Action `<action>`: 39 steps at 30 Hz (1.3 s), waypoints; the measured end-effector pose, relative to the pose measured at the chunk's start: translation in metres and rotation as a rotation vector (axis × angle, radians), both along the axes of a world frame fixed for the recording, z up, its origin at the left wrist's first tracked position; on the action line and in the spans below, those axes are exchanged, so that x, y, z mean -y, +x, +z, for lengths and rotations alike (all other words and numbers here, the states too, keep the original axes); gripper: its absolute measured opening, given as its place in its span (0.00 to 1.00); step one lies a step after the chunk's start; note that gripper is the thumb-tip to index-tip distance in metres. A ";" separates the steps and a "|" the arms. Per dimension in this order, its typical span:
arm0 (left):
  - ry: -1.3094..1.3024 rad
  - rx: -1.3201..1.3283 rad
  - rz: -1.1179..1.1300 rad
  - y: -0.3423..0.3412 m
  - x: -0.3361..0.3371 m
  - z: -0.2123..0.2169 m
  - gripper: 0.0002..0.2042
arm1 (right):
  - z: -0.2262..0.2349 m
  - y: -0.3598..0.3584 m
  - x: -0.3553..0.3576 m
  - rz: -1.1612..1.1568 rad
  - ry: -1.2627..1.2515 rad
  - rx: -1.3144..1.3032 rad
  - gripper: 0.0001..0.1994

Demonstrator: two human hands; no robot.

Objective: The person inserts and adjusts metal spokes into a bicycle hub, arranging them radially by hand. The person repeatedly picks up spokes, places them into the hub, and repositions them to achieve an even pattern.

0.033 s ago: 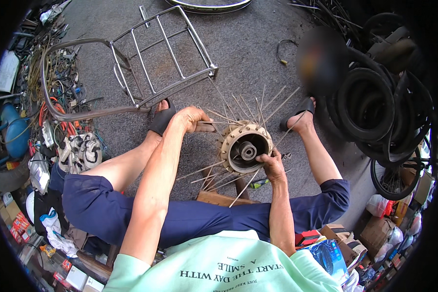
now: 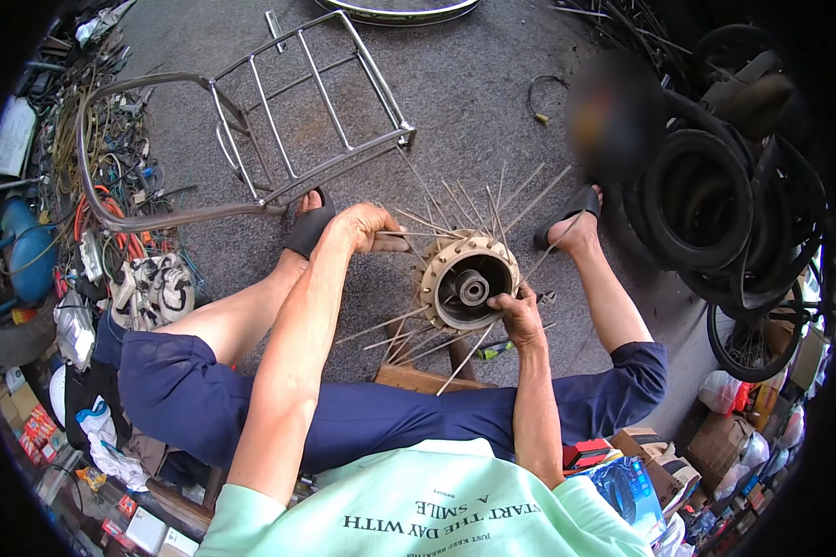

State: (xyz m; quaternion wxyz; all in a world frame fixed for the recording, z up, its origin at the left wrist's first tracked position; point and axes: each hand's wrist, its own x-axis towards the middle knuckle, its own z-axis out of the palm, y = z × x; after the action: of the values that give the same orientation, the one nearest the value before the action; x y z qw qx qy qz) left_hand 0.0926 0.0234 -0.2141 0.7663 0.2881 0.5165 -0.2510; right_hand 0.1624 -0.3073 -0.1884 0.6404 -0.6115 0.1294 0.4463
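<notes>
Nearest the camera, at the bottom of the frame, sit the person's pale green shirt (image 2: 437, 511) and dark blue shorts (image 2: 362, 418), with one wooden block (image 2: 418, 379) between the knees. Just above it, at centre frame, stands the one wheel hub (image 2: 466, 277), a round metal drum with its open face turned up toward the camera, so its axle runs roughly along the line of sight. The right hand (image 2: 518, 316) is the nearer of the two: its grip is closed over the hub's lower right rim, fingers curled on the flange. The left hand (image 2: 367, 227) lies up and to the left of the hub, its grip pinching one spoke (image 2: 409, 238) whose long axis runs nearly level, from the fingers rightward into the flange. Many thin spokes (image 2: 520, 200) fan out around the hub, too many and too crossed to count surely; most point toward the upper right, a few toward the lower left. Two sandalled feet flank the hub. Farther off, upper left, one metal carrier rack (image 2: 316, 121) lies on the grey floor (image 2: 474, 102); at the right edge is a heap of black tyres (image 2: 715, 204).
</notes>
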 end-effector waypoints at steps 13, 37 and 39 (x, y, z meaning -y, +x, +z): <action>0.032 0.022 -0.095 0.009 0.012 -0.016 0.05 | 0.010 0.000 -0.009 -0.015 -0.013 -0.017 0.31; -0.069 0.164 -0.200 -0.001 0.010 -0.029 0.04 | 0.012 -0.001 -0.010 0.003 -0.027 0.003 0.33; -0.107 0.149 -0.269 -0.005 0.006 -0.041 0.04 | 0.014 0.000 -0.012 0.016 -0.029 0.015 0.33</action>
State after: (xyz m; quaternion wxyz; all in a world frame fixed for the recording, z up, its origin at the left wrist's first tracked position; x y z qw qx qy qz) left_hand 0.0876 0.0171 -0.2555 0.7763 0.3313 0.4009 -0.3563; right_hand 0.1620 -0.2955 -0.1747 0.6288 -0.6251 0.1263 0.4448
